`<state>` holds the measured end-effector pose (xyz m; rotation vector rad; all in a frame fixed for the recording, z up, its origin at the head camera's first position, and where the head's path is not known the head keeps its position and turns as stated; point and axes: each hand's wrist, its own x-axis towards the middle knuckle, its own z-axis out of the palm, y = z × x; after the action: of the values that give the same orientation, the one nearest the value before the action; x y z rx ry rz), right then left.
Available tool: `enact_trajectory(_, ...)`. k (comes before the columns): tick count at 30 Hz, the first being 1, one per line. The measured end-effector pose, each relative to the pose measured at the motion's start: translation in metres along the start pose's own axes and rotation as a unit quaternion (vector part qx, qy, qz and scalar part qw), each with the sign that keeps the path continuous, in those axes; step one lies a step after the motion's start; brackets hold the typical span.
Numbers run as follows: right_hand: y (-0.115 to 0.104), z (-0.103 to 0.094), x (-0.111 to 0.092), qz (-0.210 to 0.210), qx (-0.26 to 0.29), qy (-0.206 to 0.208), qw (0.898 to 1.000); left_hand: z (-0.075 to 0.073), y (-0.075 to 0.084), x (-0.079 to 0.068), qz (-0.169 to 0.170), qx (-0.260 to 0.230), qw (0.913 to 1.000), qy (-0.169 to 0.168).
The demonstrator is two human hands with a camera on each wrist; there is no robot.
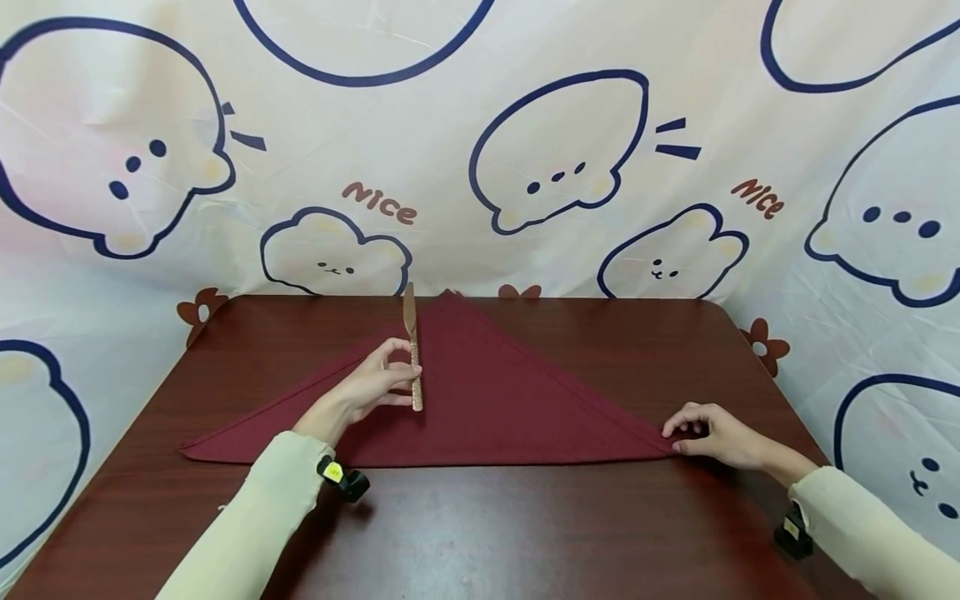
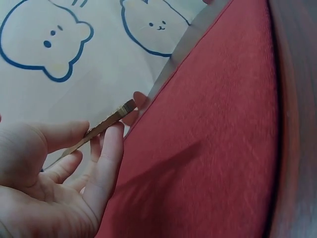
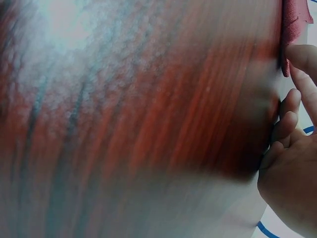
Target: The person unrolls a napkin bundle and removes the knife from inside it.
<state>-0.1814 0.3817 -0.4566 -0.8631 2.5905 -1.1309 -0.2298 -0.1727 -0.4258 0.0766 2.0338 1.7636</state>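
Observation:
A dark red cloth napkin (image 1: 480,400) lies folded into a triangle, its long edge toward me and its point at the table's far edge. Over its left half, my left hand (image 1: 378,379) holds a gold table knife (image 1: 414,358) by its patterned handle, blade pointing away. The left wrist view shows the handle end (image 2: 116,116) between thumb and fingers, raised above the cloth and casting a shadow on it. My right hand (image 1: 716,433) pinches the napkin's right corner, thumb and forefinger at the tip. In the right wrist view that corner (image 3: 292,25) is partly cut off.
Beneath everything is a dark brown wooden table (image 1: 525,533) with a glossy reflection near its front. A pale curtain (image 1: 435,150) with blue cartoon outlines hangs behind the table and at both sides. Each wrist wears a small black camera (image 1: 352,483).

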Motion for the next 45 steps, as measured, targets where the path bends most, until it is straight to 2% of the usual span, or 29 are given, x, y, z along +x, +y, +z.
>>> enact_trajectory(8, -0.001, -0.002, 0.003, -0.006, -0.001, -0.001, 1.000, 0.015, 0.008, 0.013, 0.012, -0.017, 0.9998, -0.006)
enact_trajectory(19, 0.000, -0.002, 0.005, -0.001, 0.002, -0.007, 1.000, 0.039, 0.014, 0.027, 0.002, -0.032, 0.9995, 0.004)
enact_trajectory(29, -0.001, -0.002, -0.002, -0.004, -0.001, -0.004, 1.000, 0.076, 0.020, 0.050, -0.013, -0.060, 0.9980, 0.011)
enact_trajectory(37, 0.002, -0.002, 0.001, 0.000, 0.003, -0.013, 1.000, 0.101, 0.028, 0.061, -0.019, -0.078, 0.9967, 0.011)
enact_trajectory(45, 0.002, -0.001, 0.001, -0.005, -0.005, -0.006, 1.000, 0.123, 0.036, 0.072, -0.025, -0.106, 0.9940, 0.002)
